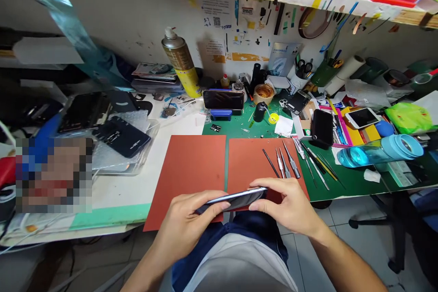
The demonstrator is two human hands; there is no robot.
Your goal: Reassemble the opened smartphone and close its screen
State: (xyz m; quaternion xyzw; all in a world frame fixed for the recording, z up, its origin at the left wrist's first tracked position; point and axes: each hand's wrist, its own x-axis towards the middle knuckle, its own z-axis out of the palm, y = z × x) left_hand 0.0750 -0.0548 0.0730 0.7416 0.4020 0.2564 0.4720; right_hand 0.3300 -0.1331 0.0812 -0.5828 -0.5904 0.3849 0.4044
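A pale shirt and dark blue trousers come closest, and just beyond them a phone is held up at the near edge of the table, over the near side of two brown mats. The left hand pinches its left end between thumb and fingers; the right hand pinches the other end, thumb below, forefinger above. The phone is tilted, a long edge up, its dark side turned toward the shirt. The step in hand looks like handling it by its edges; any move from this hold would seem to call for even support at both ends, as neither hand is free for the metal tools near the right mat's right edge.
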